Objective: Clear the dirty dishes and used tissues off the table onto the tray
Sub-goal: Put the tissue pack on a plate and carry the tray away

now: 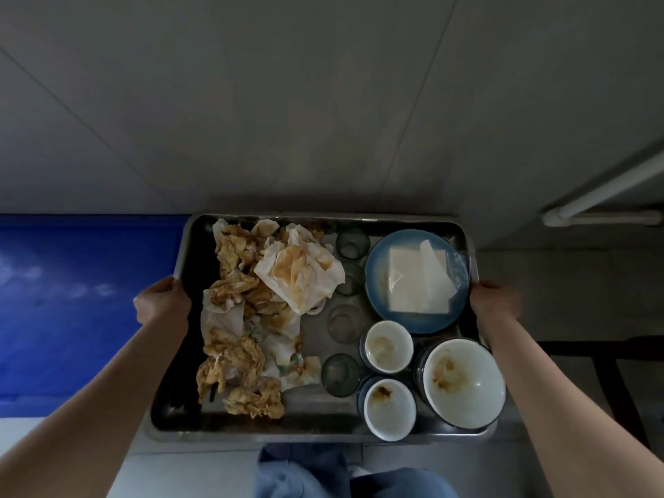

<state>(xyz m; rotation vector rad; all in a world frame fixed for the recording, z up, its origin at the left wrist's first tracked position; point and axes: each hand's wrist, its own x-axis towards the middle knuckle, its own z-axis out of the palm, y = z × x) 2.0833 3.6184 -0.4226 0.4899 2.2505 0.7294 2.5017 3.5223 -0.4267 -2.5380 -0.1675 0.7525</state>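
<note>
Head view: left hand point(162, 303) and right hand point(495, 300) grip the tray's point(323, 424) side edges; stained tissues point(258, 310) cover its left half.

Both hands point(162, 300) point(496, 300) apparently curled, arms outstretched.

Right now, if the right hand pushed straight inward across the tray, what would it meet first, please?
Most likely the blue plate holding folded tissues: it sits just inside the tray rim that the right hand grips, though height is unclear.

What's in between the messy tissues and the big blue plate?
In the head view, clear drinking glasses stand in a row between the stained tissues and the blue plate, on the tray.
</note>
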